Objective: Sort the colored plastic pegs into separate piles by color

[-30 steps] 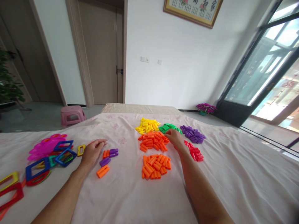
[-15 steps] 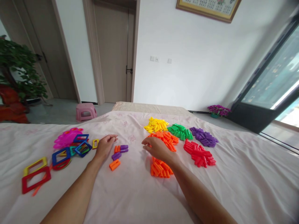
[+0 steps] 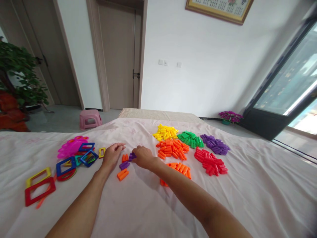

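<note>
Landmark: far orange pile (image 3: 172, 148), on the cloth (image 3: 138, 211).

Containers: a green pot (image 3: 226, 122) on the floor, well beyond and right of the far orange pile, holds magenta flowers (image 3: 230, 116). Well left of the landmark lies a magenta petal-shaped piece (image 3: 70, 147) with orange rings along its edge; too small to tell whether it holds anything. The counted-type pieces lie loose on the cloth, heaped by colour.

Grip, right hand (image 3: 142, 157): left of the far orange pile, fingers bent down onto the purple pair (image 3: 132, 156), touching it. Fingertips partly hidden; cannot tell whether they pinch it or only rest on it.

Grip, left hand (image 3: 114, 153): farther left of the landmark, thumb and fingers slightly spread, holding nothing visible. Nearest items are the small yellow frame (image 3: 101, 152) and the orange pair (image 3: 125, 158).

Between the hands and slightly nearer the wearer: purple piece (image 3: 124, 165), then orange piece (image 3: 123, 174).

Around the far orange pile: yellow pile (image 3: 165, 132) beyond; green pile (image 3: 190, 139) beyond-right; purple pile (image 3: 215, 144) farther right; red pile (image 3: 211, 161) right and nearer; near orange pile (image 3: 179, 168) on the near side, partly behind the right forearm. Blue frame (image 3: 65, 166) and red frame (image 3: 40, 191) lie well left.
</note>
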The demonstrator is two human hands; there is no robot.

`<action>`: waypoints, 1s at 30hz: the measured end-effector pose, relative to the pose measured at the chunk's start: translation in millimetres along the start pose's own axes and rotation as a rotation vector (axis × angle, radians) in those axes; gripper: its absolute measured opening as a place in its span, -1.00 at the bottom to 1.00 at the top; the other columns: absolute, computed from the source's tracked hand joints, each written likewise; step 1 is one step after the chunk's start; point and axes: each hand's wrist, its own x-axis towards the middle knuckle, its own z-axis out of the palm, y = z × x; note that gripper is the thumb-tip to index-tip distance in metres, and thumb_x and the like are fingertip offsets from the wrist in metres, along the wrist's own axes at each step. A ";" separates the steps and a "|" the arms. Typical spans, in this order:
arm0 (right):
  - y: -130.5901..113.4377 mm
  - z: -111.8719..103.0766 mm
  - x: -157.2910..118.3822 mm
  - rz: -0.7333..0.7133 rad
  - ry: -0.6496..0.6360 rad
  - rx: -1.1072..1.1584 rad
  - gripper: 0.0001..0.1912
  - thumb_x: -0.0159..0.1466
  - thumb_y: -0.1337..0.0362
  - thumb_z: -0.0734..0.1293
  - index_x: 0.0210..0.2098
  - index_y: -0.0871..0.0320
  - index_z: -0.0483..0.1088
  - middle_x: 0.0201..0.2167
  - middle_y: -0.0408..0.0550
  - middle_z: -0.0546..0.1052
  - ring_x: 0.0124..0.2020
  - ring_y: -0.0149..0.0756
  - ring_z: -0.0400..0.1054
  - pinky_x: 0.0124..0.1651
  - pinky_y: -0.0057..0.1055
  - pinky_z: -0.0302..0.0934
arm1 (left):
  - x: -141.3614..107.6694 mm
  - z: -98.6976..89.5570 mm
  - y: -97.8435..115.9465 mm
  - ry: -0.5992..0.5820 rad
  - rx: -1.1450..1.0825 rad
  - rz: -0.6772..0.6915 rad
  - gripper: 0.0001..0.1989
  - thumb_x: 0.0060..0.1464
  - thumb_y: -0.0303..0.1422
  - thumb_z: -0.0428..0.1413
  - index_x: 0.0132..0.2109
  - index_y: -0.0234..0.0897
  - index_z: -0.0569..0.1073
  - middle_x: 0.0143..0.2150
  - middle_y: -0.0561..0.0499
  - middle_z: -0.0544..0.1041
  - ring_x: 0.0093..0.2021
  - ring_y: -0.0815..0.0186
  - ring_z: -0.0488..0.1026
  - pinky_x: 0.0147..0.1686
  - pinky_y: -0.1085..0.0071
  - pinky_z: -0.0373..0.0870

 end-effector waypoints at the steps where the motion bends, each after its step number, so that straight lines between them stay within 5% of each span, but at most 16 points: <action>1: 1.7 0.1 -2.5 0.003 0.009 0.003 -0.65 0.27 0.13 0.37 0.00 0.14 0.48 -0.04 0.10 0.51 -0.05 -0.12 0.46 -0.09 -0.32 0.30 | -0.3 -0.1 0.2 0.000 0.007 -0.001 -0.66 0.04 -0.21 0.12 -0.10 -0.31 0.58 -0.15 -0.14 0.65 -0.07 0.12 0.58 -0.02 0.25 0.45; 6: 22.0 -18.1 -24.6 -0.013 0.144 0.155 -0.68 0.26 0.18 0.39 -0.02 0.12 0.50 -0.08 0.05 0.50 -0.20 -0.23 0.45 -0.18 -0.38 0.27 | -1.6 -0.2 0.9 0.008 0.045 -0.026 -0.66 0.03 -0.22 0.11 -0.10 -0.27 0.57 -0.16 -0.11 0.66 -0.05 0.13 0.58 0.01 0.25 0.43; 9: 55.4 -42.0 -41.6 -0.019 0.272 0.272 -0.72 0.26 0.22 0.40 -0.05 0.13 0.53 -0.18 0.00 0.53 -0.17 -0.26 0.42 -0.12 -0.42 0.25 | -1.3 0.2 -0.6 0.007 0.040 -0.037 -0.66 0.02 -0.21 0.11 -0.10 -0.27 0.57 -0.16 -0.10 0.66 -0.05 0.14 0.58 0.02 0.25 0.43; 13: 137.0 -72.1 -70.6 0.100 0.421 0.249 -0.75 0.24 0.33 0.36 -0.09 0.15 0.56 -0.21 -0.03 0.57 -0.14 -0.27 0.40 -0.07 -0.43 0.23 | 0.0 0.1 -3.5 -0.011 0.042 -0.027 -0.64 0.02 -0.19 0.12 -0.09 -0.28 0.57 -0.14 -0.12 0.65 -0.03 0.13 0.57 0.04 0.24 0.43; 17: 243.0 -87.5 -116.6 0.521 0.429 0.093 -0.63 0.16 0.25 0.42 -0.03 0.15 0.54 -0.17 0.00 0.60 -0.17 -0.24 0.45 -0.15 -0.45 0.23 | 1.5 -1.1 -4.3 -0.017 0.076 -0.030 -0.63 0.01 -0.18 0.11 -0.09 -0.27 0.57 -0.15 -0.11 0.65 -0.04 0.12 0.57 0.05 0.21 0.44; 23: 362.7 -80.9 -194.9 0.819 0.389 0.071 -0.66 0.05 0.29 0.46 -0.15 0.20 0.59 -0.36 -0.05 0.62 -0.38 -0.29 0.47 -0.35 -0.49 0.22 | 1.0 -2.3 -1.9 -0.033 0.149 -0.008 -0.61 0.00 -0.14 0.10 -0.09 -0.25 0.58 -0.17 -0.10 0.66 -0.03 0.08 0.57 0.07 0.19 0.43; 30: 408.7 -54.6 -216.2 0.743 0.310 0.118 -0.72 -0.04 0.39 0.45 -0.29 0.16 0.62 -0.44 -0.13 0.61 -0.41 -0.29 0.46 -0.34 -0.47 0.26 | -0.6 -2.1 0.9 -0.038 0.196 -0.019 -0.60 0.00 -0.13 0.10 -0.08 -0.24 0.57 -0.17 -0.08 0.66 -0.03 0.09 0.56 0.06 0.21 0.44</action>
